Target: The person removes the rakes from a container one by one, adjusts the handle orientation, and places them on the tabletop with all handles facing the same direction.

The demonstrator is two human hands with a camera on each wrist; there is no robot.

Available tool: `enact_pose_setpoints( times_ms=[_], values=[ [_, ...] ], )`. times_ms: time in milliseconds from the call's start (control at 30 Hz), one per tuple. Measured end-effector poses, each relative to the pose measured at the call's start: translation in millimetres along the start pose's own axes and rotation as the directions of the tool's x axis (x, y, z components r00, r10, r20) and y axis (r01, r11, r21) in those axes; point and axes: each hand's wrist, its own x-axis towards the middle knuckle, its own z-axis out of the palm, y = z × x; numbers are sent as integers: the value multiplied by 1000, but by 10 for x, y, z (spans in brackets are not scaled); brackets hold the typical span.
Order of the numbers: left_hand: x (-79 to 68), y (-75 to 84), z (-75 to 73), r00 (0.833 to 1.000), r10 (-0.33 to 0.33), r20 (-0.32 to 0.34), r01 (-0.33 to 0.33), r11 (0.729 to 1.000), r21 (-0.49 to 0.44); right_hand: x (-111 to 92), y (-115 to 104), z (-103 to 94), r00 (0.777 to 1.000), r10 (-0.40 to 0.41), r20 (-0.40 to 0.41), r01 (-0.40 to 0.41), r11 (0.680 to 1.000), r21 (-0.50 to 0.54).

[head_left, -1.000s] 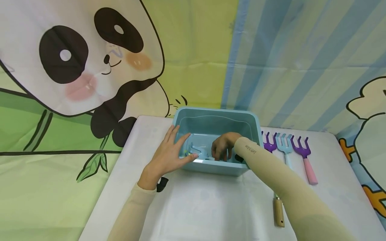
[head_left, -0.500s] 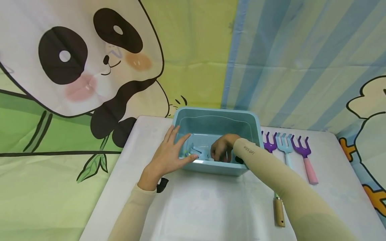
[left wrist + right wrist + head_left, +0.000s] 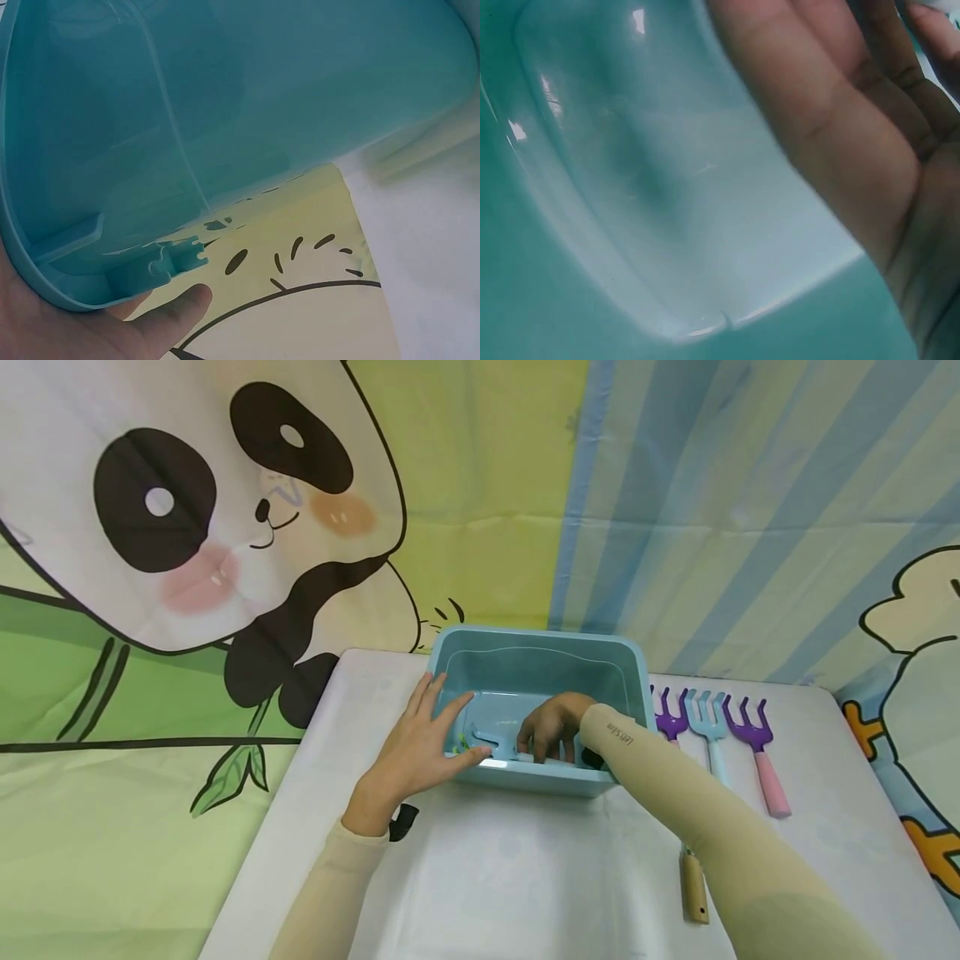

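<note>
A blue plastic bin [image 3: 540,639] stands at the back of the table. My left hand [image 3: 427,739] lies at its left front corner, fingers spread, thumb over the front rim; the left wrist view shows the hand against the bin's edge. Inside the bin, my right hand [image 3: 551,727] reaches down with bent fingers near the floor. Beside its fingertips lies a light-blue plastic tool [image 3: 487,740] with a curved prong, and a pale strip [image 3: 528,758] runs from it under the fingers. The front wall hides part of this, so I cannot tell whether the fingers grip the strip.
Right of the bin lie two purple hand rakes, one with a pink handle [image 3: 772,785], and a light-blue rake [image 3: 707,718] between them. A wooden handle [image 3: 694,889] shows beside my right forearm. Printed curtains with a panda [image 3: 315,610] stand close behind the white table [image 3: 510,877].
My right hand has shifted slightly left inside the bin, and its fingers look more spread. The light-blue tool has moved a little. My left hand stays at the rim.
</note>
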Motion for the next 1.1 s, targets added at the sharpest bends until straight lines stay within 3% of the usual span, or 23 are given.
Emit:
enact_pose_setpoints(
  times_ms=[200, 467, 800, 1100],
  values=[
    [4, 13, -9, 1000, -20, 15, 20, 1000, -12, -46, 33, -74, 998, -2, -57, 1, 1000, -17],
    [13, 2, -2, 1000, -29, 10, 29, 999, -19, -111, 56, -192, 996, -7, -86, 10, 999, 41],
    [19, 31, -16, 999, -43, 18, 43, 999, -20, -259, 25, -278, 992, -67, -110, 78, 992, 102],
    [21, 37, -28, 999, -46, 28, 47, 999, -19, -479, -36, -338, 989, -90, -115, 98, 993, 65]
  ],
)
